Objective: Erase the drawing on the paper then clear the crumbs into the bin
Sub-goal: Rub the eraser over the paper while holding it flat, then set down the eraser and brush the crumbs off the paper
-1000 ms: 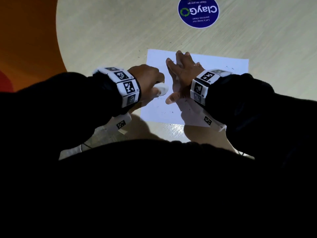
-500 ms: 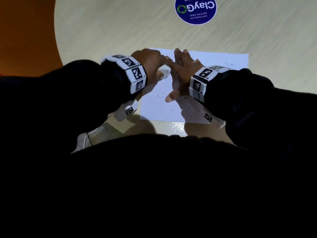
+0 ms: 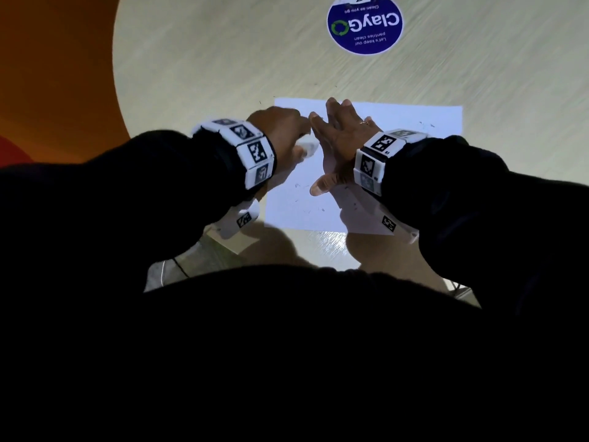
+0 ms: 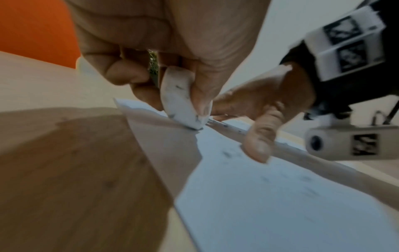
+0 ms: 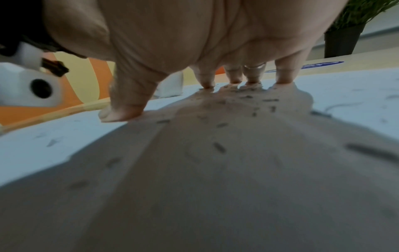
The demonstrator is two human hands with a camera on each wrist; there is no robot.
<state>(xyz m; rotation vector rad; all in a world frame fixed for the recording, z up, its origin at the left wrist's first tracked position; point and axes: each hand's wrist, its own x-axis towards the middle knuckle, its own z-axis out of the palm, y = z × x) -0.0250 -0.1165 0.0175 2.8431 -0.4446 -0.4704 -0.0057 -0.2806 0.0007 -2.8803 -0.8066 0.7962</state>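
A white sheet of paper point(image 3: 398, 161) lies flat on the round wooden table point(image 3: 223, 59). My left hand point(image 3: 280, 135) grips a white eraser point(image 3: 309, 148) point(image 4: 181, 100), whose lower end touches the paper near its far left corner. My right hand point(image 3: 341, 141) lies flat on the paper with fingers spread, beside the eraser. Dark eraser crumbs point(image 5: 248, 100) are scattered over the paper point(image 5: 356, 102), thickest by the right hand's fingertips point(image 5: 248, 80). No bin is in view.
A round blue ClayGo sticker point(image 3: 365, 25) sits on the table beyond the paper. An orange floor point(image 3: 54, 74) shows past the table's left edge. A potted plant point(image 5: 345, 35) stands beyond the table. My dark torso hides the near table edge.
My left hand has carried the eraser from the paper's near-middle part up toward its far left corner. The right hand has stayed pressed flat in the same spot.
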